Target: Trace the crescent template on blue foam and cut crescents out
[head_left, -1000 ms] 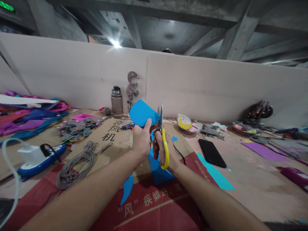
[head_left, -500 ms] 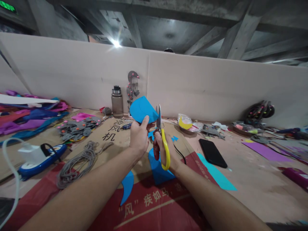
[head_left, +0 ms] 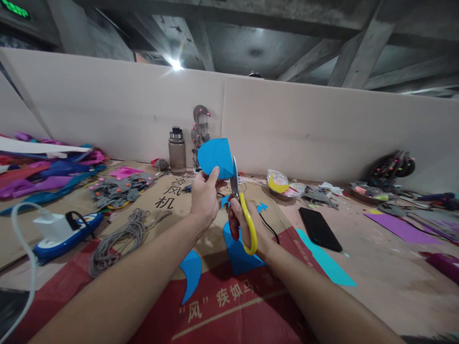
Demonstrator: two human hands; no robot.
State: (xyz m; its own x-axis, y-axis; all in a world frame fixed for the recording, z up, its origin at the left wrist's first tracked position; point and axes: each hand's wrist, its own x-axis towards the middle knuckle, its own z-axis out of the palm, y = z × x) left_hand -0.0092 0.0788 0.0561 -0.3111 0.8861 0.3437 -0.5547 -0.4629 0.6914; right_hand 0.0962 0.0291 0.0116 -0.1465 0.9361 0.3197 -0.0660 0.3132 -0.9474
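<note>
Between thumb and fingers, my left hand (head_left: 206, 197) grips a blue felt piece (head_left: 216, 157) with a rounded left side and a faint curved line on it. My right hand (head_left: 247, 224) is closed around the yellow-handled scissors (head_left: 247, 222). Their blades point up at the right edge of the felt, looking nearly closed. Under my hands, a larger blue sheet (head_left: 244, 255) lies on the cardboard. A blue crescent (head_left: 191, 276) rests to its left, and small blue scraps (head_left: 262, 207) lie behind my right hand.
Printed cardboard (head_left: 215, 325) covers the work surface. At left are corded rope (head_left: 116, 243), a power strip (head_left: 71, 236) and grey felt pieces (head_left: 120, 188). A bottle (head_left: 177, 155) stands by the white partition (head_left: 322, 129). To the right lie a phone (head_left: 320, 229) and a turquoise strip (head_left: 326, 260).
My left hand has turned the blue felt piece, so its right edge now stands nearly upright along the blades. The scissor blades look closer together. The view has shifted slightly.
</note>
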